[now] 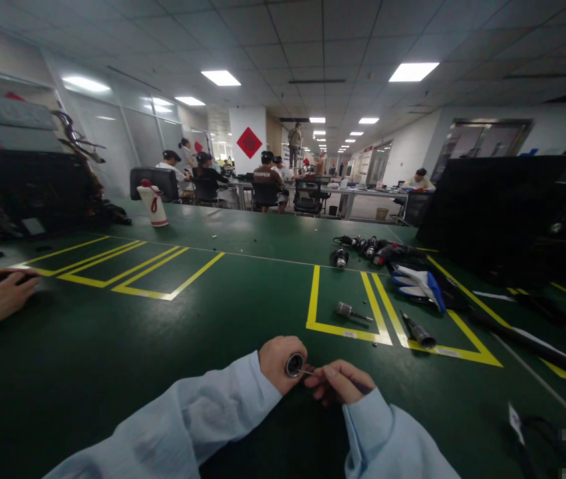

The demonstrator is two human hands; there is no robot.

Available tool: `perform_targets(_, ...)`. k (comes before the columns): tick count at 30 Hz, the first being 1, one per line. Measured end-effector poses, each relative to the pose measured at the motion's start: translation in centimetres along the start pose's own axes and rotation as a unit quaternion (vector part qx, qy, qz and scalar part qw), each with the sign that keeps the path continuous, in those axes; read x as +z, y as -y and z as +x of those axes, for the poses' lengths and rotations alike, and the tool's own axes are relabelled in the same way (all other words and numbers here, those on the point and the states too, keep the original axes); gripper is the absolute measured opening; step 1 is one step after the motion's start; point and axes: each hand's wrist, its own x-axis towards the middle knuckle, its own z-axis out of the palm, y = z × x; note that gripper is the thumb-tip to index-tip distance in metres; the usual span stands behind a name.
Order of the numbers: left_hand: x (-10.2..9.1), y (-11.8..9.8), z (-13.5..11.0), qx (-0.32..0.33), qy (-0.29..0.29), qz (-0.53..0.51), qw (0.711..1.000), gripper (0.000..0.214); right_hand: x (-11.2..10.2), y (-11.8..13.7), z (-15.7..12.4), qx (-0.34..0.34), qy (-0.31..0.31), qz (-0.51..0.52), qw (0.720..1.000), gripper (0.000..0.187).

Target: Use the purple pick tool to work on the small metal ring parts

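Open-plan office with ceiling panel lights; green tabletop [243, 313] marked out in yellow tape [350, 331]. Left hand [277, 361]: fingers curled round one dark, round hollow part [294, 365], its ringed end exposed, above the near tabletop. Right hand [341, 382]: pinching one thin metal rod [308, 372], tip at the part's rim; whether it touches, cannot tell. Right taped areas: one metal bit with shank [346, 309], lying; one larger conical socket piece [421, 334], lying. Beyond: white-and-blue glove [418, 285]. Far left: white tumbler [153, 205], upright; left edge, another person's hands [10, 293].
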Motion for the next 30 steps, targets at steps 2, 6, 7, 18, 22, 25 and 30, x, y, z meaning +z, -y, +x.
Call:
perform_targets(2, 0.00, 0.17, 0.02, 0.003, -0.001, -0.015, 1.000, 0.014, -0.06, -0.14, 0.09, -0.001, 0.003, 0.012, 1.000, 0.033)
perform_targets(6, 0.03, 0.37, -0.01, -0.009, -0.006, -0.018, 1.000, 0.008, -0.16, -0.64, 0.19, -0.023, -0.001, 0.002, 1.000, 0.035)
perform_targets(7, 0.04, 0.38, -0.02, -0.010, -0.005, -0.015, 1.000, 0.007, -0.19, -0.73, 0.22, -0.027, -0.001, -0.007, 1.000, 0.036)
perform_targets(18, -0.18, 0.09, -0.05, -0.030, -0.001, -0.022, 0.999, 0.008, -0.32, -0.59, 0.27, -0.015, 0.026, 0.007, 1.000, 0.031)
perform_targets(22, -0.08, 0.10, -0.06, -0.037, -0.007, -0.022, 0.999, 0.009, -0.32, -0.44, 0.21, -0.008, 0.021, 0.027, 0.999, 0.031)
perform_targets(25, -0.15, 0.08, -0.06, -0.044, -0.003, -0.023, 0.999, 0.010, -0.20, -0.25, 0.14, -0.007, 0.015, 0.035, 0.999, 0.031)
perform_targets(30, -0.36, -0.02, 0.02, -0.051, 0.003, -0.021, 0.998, 0.008, -0.09, -0.32, 0.20, -0.010, -0.006, 0.040, 0.999, 0.032)
